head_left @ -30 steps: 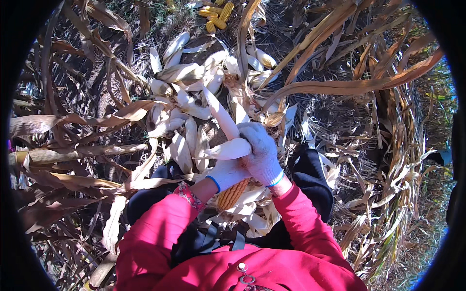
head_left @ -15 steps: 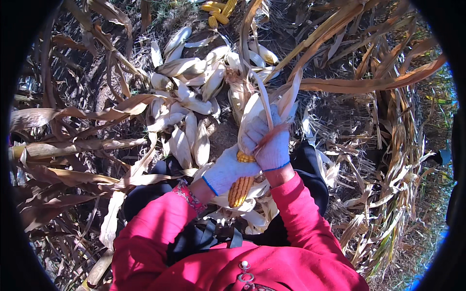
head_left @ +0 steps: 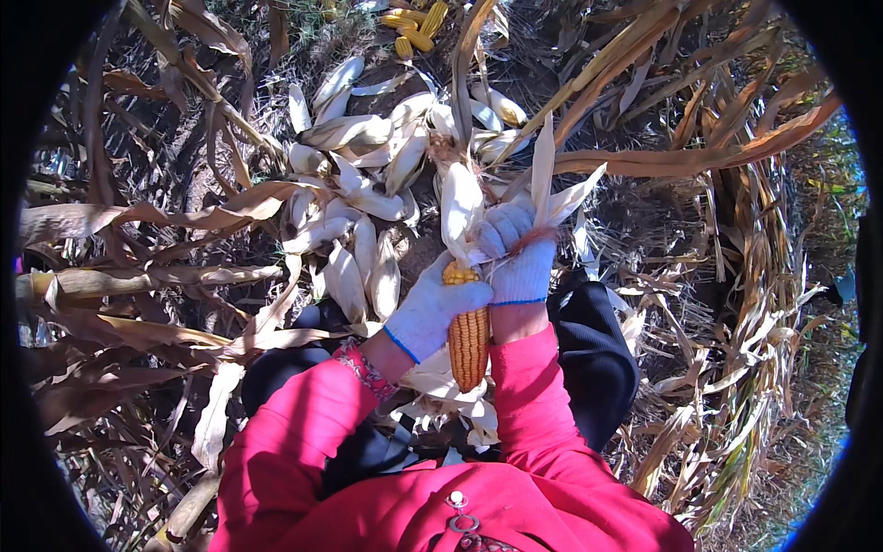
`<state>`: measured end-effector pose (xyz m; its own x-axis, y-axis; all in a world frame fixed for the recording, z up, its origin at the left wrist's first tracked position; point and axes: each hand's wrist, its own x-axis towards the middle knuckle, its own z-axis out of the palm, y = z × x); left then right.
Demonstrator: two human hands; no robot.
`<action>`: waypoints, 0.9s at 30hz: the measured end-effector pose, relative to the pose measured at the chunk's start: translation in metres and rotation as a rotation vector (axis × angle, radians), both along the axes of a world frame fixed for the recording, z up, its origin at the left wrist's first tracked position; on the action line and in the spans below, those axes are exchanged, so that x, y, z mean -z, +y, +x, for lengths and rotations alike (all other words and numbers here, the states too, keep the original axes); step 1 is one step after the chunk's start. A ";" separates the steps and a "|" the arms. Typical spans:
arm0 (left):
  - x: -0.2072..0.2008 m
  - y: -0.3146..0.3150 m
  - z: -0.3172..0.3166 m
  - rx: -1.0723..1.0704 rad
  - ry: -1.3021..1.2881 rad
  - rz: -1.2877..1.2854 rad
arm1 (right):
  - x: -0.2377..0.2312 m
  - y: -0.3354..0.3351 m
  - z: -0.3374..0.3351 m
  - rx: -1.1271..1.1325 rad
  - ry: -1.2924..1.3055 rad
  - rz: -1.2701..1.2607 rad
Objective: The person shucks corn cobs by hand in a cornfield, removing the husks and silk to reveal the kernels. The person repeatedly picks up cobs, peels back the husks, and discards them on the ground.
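Note:
A yellow ear of corn (head_left: 468, 350) points toward me, its kernels bare along most of its length. My left hand (head_left: 429, 311), in a white knit glove with a blue cuff, is closed around its upper part, thumb across the kernels. Just right of it, my right hand (head_left: 517, 250), gloved the same way, is closed on the pale husk (head_left: 462, 210) bunched at the far end of the ear. Husk leaves and reddish silk stick out beyond the right fist. Its fingertips are partly hidden.
A heap of unhusked ears (head_left: 368, 147) lies on the ground ahead. Several bare yellow ears (head_left: 416, 32) rest at the far edge. Dry stalks (head_left: 156, 281) stretch in from the left, and dry leaves (head_left: 736, 276) crowd the right. Discarded husks (head_left: 441, 382) lie between my legs.
The ear has turned more upright in view and shows more bare kernels. The husk leaves in my right hand have shifted and spread outward to the right.

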<state>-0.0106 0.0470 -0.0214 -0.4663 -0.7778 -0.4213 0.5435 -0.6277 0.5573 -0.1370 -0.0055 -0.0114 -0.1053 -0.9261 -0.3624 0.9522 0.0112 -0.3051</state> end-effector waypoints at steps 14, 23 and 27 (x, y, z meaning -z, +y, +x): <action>-0.030 0.003 0.050 0.198 -0.532 -0.485 | 0.010 -0.013 -0.157 0.323 0.585 0.365; -0.030 -0.070 0.127 -0.656 -0.068 -0.199 | 0.087 0.119 -0.063 -1.177 2.173 0.091; -0.023 -0.073 0.110 -0.608 0.066 -0.099 | 0.133 0.168 -0.054 -1.608 1.902 -0.753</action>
